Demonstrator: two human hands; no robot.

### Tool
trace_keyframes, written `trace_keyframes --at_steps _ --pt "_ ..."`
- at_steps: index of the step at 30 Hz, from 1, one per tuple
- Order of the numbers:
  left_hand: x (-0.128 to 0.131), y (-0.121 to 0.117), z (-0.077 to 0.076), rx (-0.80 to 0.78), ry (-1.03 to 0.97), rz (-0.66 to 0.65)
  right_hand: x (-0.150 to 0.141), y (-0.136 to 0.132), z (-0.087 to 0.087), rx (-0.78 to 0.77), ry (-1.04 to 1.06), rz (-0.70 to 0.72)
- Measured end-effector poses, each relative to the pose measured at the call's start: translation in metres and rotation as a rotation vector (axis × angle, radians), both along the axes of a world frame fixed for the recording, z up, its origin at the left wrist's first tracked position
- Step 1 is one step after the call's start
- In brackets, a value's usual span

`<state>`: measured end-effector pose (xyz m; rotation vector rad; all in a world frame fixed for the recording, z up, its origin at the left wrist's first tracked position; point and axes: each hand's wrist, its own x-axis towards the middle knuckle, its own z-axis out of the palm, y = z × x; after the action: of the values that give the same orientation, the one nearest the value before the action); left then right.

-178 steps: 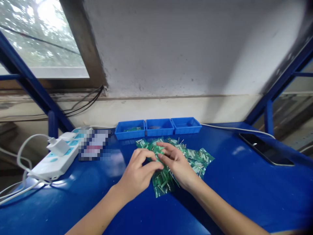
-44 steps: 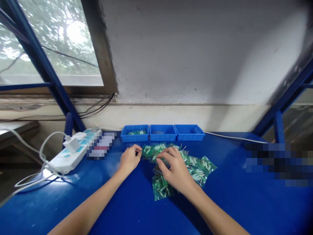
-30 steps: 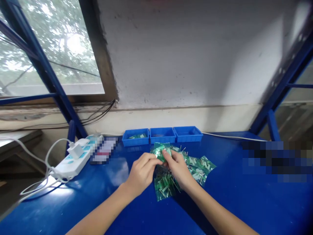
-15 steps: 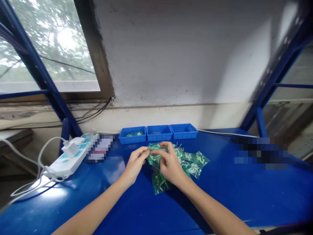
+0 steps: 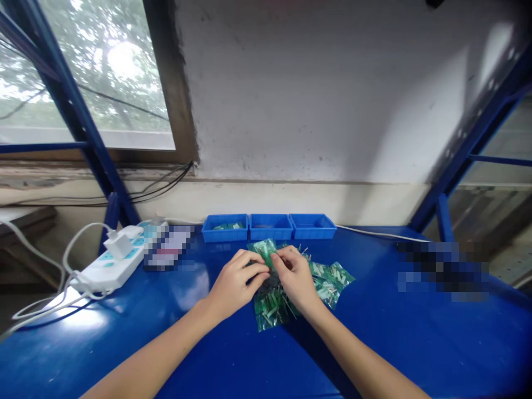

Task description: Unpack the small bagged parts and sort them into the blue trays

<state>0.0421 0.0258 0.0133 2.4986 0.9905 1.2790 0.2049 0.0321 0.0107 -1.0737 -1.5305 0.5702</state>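
Observation:
Both hands meet over a pile of small green plastic bags in the middle of the blue table. My left hand (image 5: pixel 244 276) pinches the near edge of one green plastic bag (image 5: pixel 265 247), thumb and fingers together. On the bag's right side my right hand (image 5: pixel 296 272) grips it too, thumb against the forefinger. Pale strips show inside the held bag, which is tilted up. Under and beside my hands lie more bags: one in front (image 5: pixel 271 311) and several to the right (image 5: pixel 332 280), with pale pieces and thin pins in them. My fingers hide part of the pile.
Three blue bins (image 5: pixel 270 228) stand in a row behind the pile; the left one holds green and pale pieces. A white power strip (image 5: pixel 120 257) with cables and a blurred phone-like object (image 5: pixel 168 247) lie left. A blurred dark object (image 5: pixel 443 269) lies right.
My fingers have shifted on the bag, and its upper part now stands out above my hands. My right forefinger has drawn back from the left fingertips. The view has moved slightly.

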Motion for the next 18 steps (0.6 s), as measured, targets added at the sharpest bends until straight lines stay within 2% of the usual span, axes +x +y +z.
trace_keyframes --at_steps 2,4,6,7,9,11,13,15,18 --pt "0.001 0.002 0.001 -0.301 -0.172 -0.034 0.000 -0.004 0.002 0.105 -0.056 -0.003" --pt "0.000 0.005 0.002 -0.669 -0.435 -0.125 0.001 -0.007 0.003 0.244 -0.130 0.012" --pt "0.000 0.010 0.001 -0.964 -0.674 -0.233 0.001 -0.008 0.001 0.370 -0.193 0.032" --pt "-0.001 0.012 0.001 -1.055 -0.754 -0.267 0.000 -0.008 0.000 0.417 -0.219 0.039" --pt "-0.001 0.015 0.004 -1.116 -0.829 -0.277 -0.001 -0.007 -0.004 0.472 -0.255 0.043" --pt "-0.002 0.017 0.012 -1.056 -0.798 -0.232 0.000 -0.005 -0.005 0.490 -0.263 0.052" --pt "-0.007 0.019 0.025 -0.873 -0.690 -0.105 0.003 -0.003 -0.003 0.478 -0.252 0.065" --pt "-0.017 0.025 0.043 -0.553 -0.531 0.139 0.011 0.002 0.003 0.450 -0.233 0.055" --pt "-0.040 0.045 0.070 0.057 -0.255 0.571 0.028 0.014 0.012 0.391 -0.185 -0.051"
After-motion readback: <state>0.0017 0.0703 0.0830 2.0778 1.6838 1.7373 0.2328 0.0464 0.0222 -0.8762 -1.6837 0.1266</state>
